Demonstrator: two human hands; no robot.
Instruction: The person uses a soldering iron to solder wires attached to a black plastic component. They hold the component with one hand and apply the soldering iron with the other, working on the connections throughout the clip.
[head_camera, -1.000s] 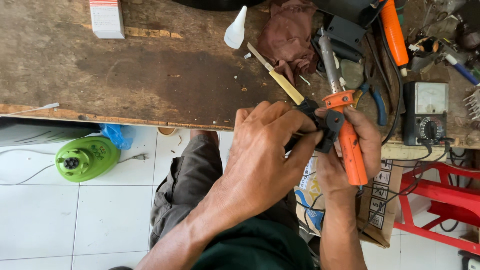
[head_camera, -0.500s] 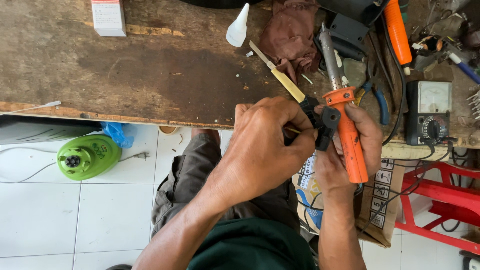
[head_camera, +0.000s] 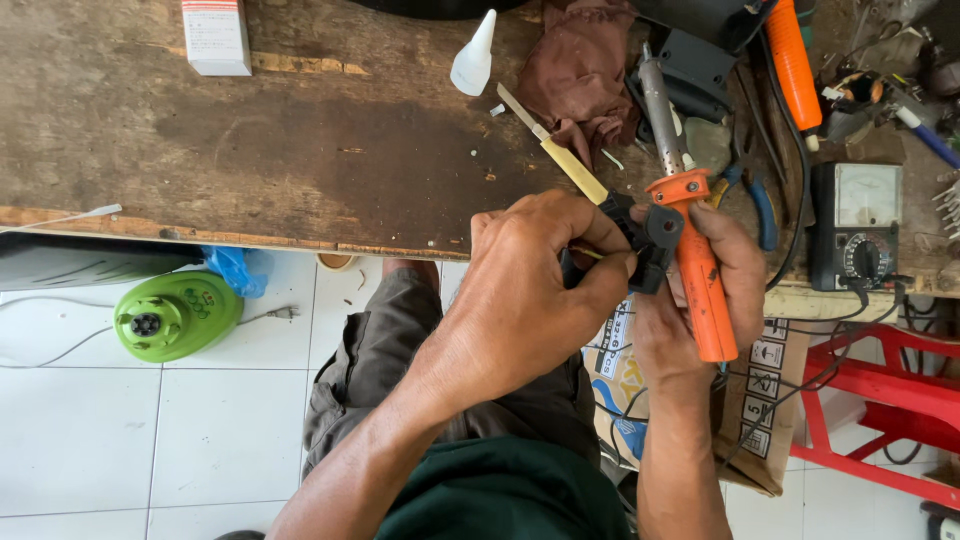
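**Two hands working at the front edge of the counter**

The left hand (head_camera: 535, 290) is curling its fingers (head_camera: 600, 285) together around a small black part (head_camera: 650, 245), pinching it just past the front edge of the wooden counter (head_camera: 300, 150), above the person's lap. The right hand (head_camera: 700, 300) is closing its fingers (head_camera: 735, 250) around the orange handle of a soldering iron (head_camera: 695, 255), and the same hand is also touching the black part from the other side. The metal barrel of the iron is pointing away from the person, over the counter.

A yellow-handled screwdriver (head_camera: 565, 160) is lying slanted on the counter, its handle end reaching just beside the left hand. Behind it, a brown rag (head_camera: 575, 70) and a white glue bottle (head_camera: 473, 55) are sitting near the far edge. A white box (head_camera: 215, 35) is standing at the far left corner. To the right of the hands, a multimeter (head_camera: 855, 225) is lying near the front edge, and blue-handled pliers (head_camera: 760, 200) are lying between it and the iron.

The left half of the counter is staying open, with wide room. On the right side the tools are crowding close. A green round device (head_camera: 170, 315) is lying on the tiled floor (head_camera: 100, 430) below.
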